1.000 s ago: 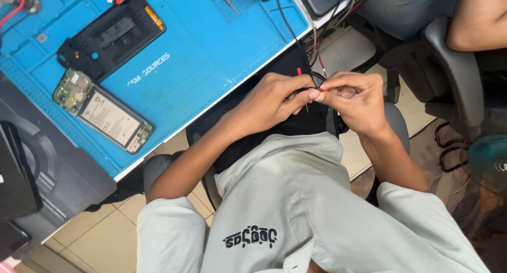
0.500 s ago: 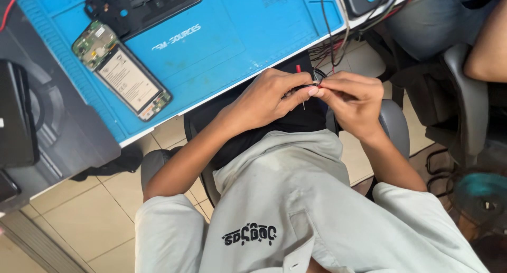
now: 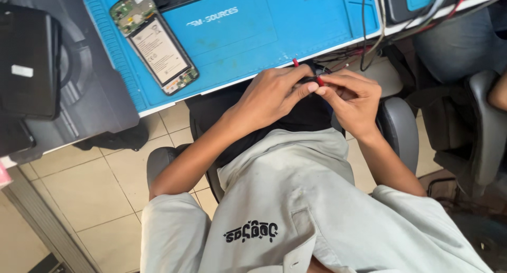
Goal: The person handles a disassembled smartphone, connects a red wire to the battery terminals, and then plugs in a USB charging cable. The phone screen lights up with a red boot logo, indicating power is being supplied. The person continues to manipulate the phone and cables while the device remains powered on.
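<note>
Blue repair mat [image 3: 296,35] covers the bench, an opened phone [image 3: 156,43] lying on it with its circuit board bared and cables [image 3: 369,25] trailing off the far edge. Below the bench edge, over the lap, the left hand [image 3: 274,93] and right hand [image 3: 351,101] meet, fingertips pinched on a small black-and-red tool [image 3: 310,73], possibly tweezers. Judged mid-adjustment; the next move calls for a steady, fine grip.

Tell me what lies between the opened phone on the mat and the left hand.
In the head view, only bare blue mat and its white table edge lie between the opened phone and the left hand.
</note>
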